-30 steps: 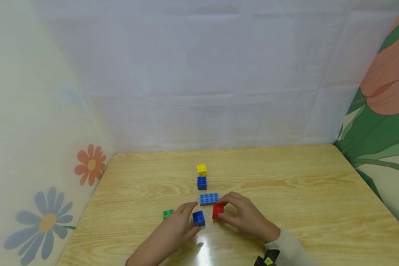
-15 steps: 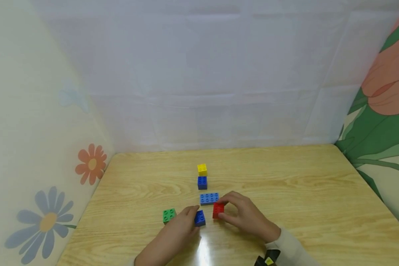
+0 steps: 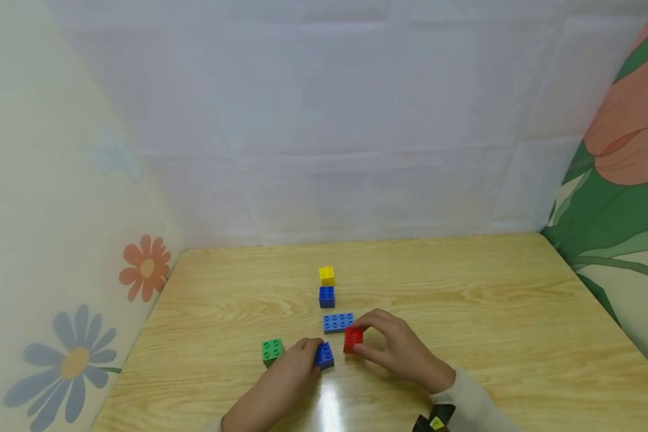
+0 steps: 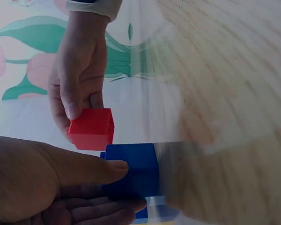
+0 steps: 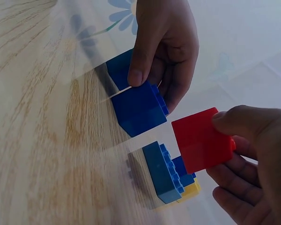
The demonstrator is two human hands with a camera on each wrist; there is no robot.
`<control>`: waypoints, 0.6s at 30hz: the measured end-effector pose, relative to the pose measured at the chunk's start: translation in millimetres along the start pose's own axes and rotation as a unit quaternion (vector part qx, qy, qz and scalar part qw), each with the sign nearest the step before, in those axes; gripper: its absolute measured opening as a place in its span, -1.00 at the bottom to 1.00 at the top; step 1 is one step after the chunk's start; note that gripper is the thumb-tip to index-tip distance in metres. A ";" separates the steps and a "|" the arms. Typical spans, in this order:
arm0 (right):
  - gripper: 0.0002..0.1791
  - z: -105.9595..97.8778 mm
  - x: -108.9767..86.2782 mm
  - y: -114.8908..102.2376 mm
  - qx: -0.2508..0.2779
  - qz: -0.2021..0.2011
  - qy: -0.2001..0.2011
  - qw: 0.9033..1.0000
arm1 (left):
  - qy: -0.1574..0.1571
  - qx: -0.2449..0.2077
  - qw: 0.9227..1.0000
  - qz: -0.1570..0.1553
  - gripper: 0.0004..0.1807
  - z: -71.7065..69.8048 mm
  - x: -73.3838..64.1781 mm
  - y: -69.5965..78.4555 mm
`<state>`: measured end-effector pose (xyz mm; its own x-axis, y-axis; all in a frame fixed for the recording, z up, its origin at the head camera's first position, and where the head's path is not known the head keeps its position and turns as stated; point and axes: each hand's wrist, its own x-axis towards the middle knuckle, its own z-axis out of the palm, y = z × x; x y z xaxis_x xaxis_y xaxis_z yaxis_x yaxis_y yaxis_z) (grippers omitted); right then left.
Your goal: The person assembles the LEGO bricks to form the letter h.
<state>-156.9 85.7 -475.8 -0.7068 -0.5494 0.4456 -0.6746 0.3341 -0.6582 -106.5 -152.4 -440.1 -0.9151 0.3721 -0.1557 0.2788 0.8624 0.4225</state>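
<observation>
My left hand [image 3: 294, 363] pinches a dark blue toy brick [image 4: 136, 171] between thumb and fingers, low at the table surface. Its studs point up in the head view. To the right of it, my right hand [image 3: 394, 345] grips a red toy brick [image 3: 353, 341] by thumb and fingertips. In the right wrist view the red brick [image 5: 201, 140] is held clear of the table, with the dark blue brick [image 5: 138, 110] close by. A longer light blue brick [image 3: 338, 323] lies just behind the two held bricks.
Beside my left wrist sits a green brick [image 3: 272, 351], partly covered by the hand. Farther back, another dark blue brick [image 3: 326, 297] and a yellow brick [image 3: 326, 275] stand in line. A white cloth [image 3: 329, 150] hangs behind the wooden table [image 3: 464, 288].
My left hand has come right and closed its fingers on the dark blue brick, leaving more of the green brick visible. The red brick in my right hand has risen slightly.
</observation>
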 end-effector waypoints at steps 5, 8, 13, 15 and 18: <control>-0.65 -0.7 0.9 -1.3 0.006 0.003 0.006 1.000 | -0.002 -0.013 1.000 0.016 -0.56 1.6 1.0 -2.1; -0.66 -0.8 1.9 -3.1 0.018 0.002 0.009 1.000 | -0.015 -0.027 0.999 0.015 -0.58 2.1 3.0 -2.8; -0.66 0.3 2.8 -6.2 0.040 -0.007 0.013 0.999 | -0.011 -0.028 0.999 0.034 -0.58 5.2 4.5 -4.5; -0.66 0.9 2.8 -7.4 0.045 -0.017 0.015 0.999 | -0.006 -0.027 0.999 0.045 -0.57 7.1 4.6 -5.4; -0.65 1.9 2.5 -9.0 0.052 -0.026 0.016 0.998 | -0.011 -0.029 0.998 0.050 -0.55 8.4 5.3 -6.3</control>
<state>-152.2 79.9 -469.9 -0.6794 -0.5381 0.4989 -0.6859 0.2243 -0.6922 -110.7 -152.9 -451.0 -0.8770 0.4628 -0.1288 0.3501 0.7993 0.4884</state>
